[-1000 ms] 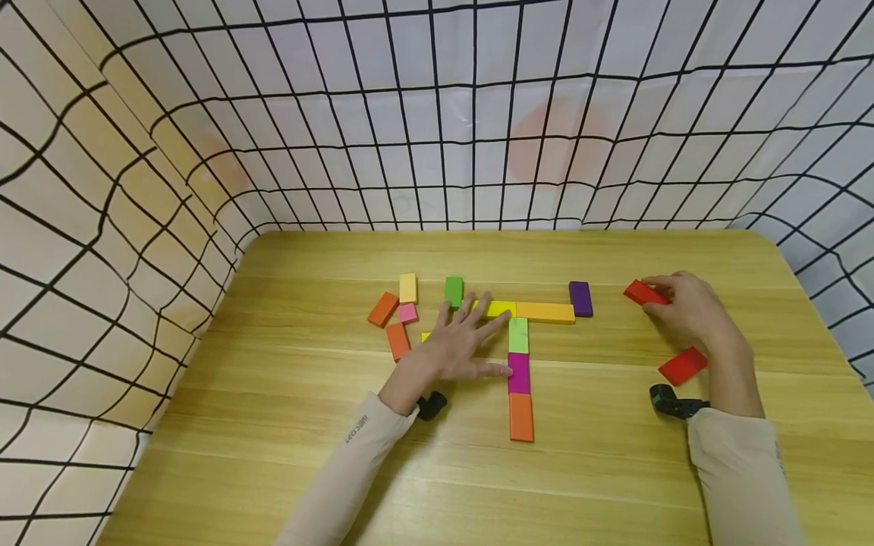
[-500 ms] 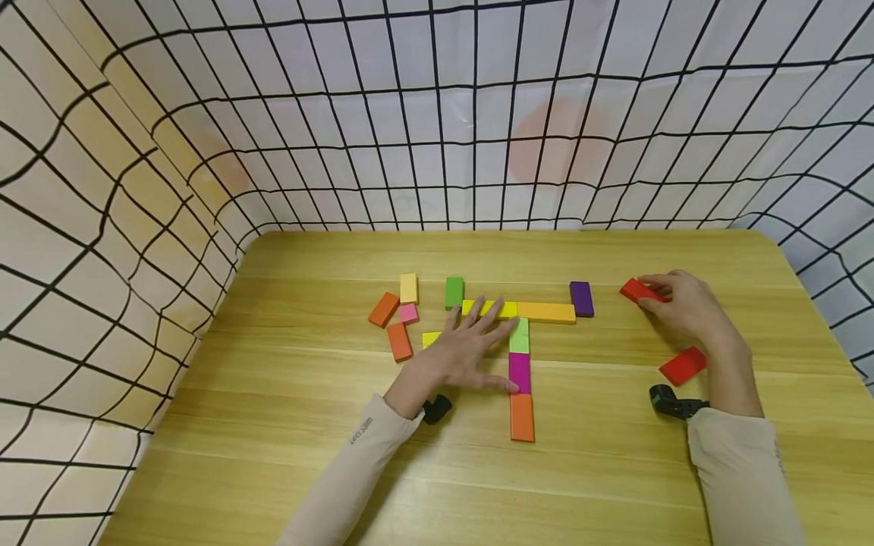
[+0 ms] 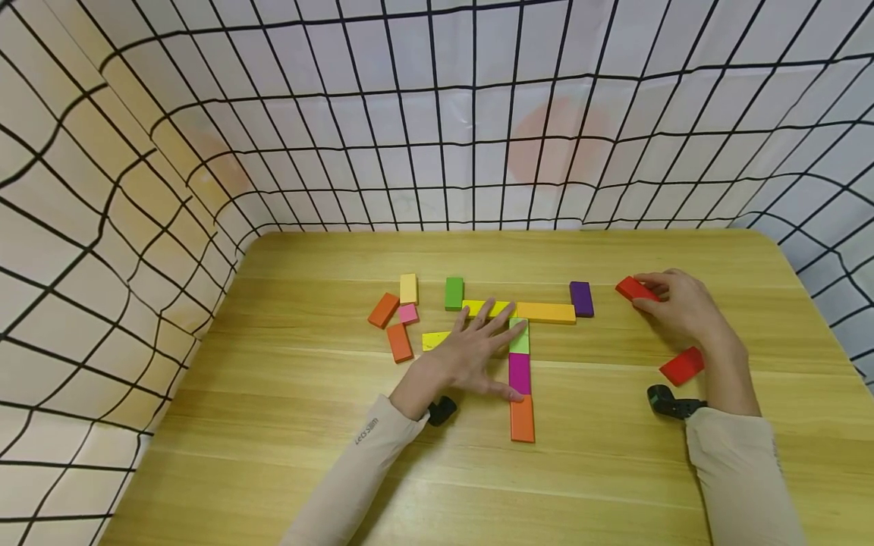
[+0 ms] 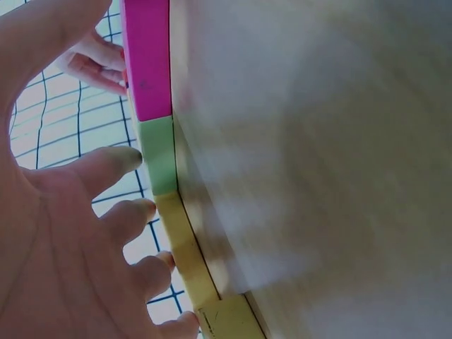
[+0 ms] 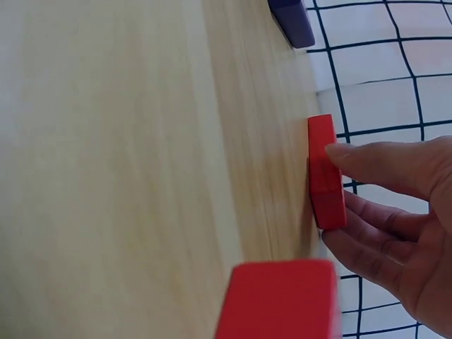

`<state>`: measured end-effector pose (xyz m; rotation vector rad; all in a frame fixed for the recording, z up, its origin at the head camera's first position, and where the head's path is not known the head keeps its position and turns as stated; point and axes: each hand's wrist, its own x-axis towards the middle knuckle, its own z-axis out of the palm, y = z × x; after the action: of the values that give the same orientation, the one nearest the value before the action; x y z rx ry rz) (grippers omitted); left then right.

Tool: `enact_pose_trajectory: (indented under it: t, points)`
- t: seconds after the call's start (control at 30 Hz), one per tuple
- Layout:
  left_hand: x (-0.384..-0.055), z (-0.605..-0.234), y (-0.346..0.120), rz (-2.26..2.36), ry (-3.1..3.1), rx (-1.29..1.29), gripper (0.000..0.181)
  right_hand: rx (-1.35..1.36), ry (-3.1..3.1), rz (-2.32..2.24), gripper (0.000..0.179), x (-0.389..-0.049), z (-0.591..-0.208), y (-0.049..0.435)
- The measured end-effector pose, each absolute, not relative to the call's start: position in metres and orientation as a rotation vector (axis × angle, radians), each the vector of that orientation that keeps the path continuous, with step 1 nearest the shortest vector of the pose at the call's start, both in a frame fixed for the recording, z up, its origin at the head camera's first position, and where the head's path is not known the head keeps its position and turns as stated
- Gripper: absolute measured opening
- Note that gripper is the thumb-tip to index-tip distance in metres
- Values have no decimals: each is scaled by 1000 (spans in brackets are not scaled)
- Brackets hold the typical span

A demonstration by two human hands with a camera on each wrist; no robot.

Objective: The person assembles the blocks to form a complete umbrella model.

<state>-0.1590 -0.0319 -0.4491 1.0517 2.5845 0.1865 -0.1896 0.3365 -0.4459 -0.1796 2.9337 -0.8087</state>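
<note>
Left of the left hand point(image 3: 471, 356), two orange blocks point(image 3: 399, 343), a pale yellow block point(image 3: 408, 288) and a small pink block point(image 3: 407, 314) lie at mixed angles on the wood-grained table point(image 3: 273, 425). The left hand is spread wide, palm down, fingers fanned over a yellow bar point(image 3: 499, 306) and a light green block point(image 3: 520, 343), thumb tip over the joint between a magenta block point(image 3: 520, 374) and an orange-red block point(image 3: 522, 421); how firmly it presses cannot be told. That smooth-sided column runs towards the person, its long axis crossing the yellow bar's line. Between the hands stands a purple block point(image 3: 582, 299). The right hand point(image 3: 686, 307) pinches a flat rectangular red block point(image 3: 629, 288) between thumb and fingers, its long axis slanting, the free end pointing left and slightly away. Another red slab point(image 3: 681, 366) lies beside the right wrist, also slanted.
</note>
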Motion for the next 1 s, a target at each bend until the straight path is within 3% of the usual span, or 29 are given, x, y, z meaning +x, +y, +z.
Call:
enact_pose_trajectory:
  t: [0.47, 1.0]
  points:
    - [-158, -450, -33, 149, 2592, 1066, 116, -196, 2924, -1000, 49, -198, -445, 315]
    - [-159, -453, -32, 134, 2595, 1045, 116, -119, 2785, -1096, 51, -248, -443, 267]
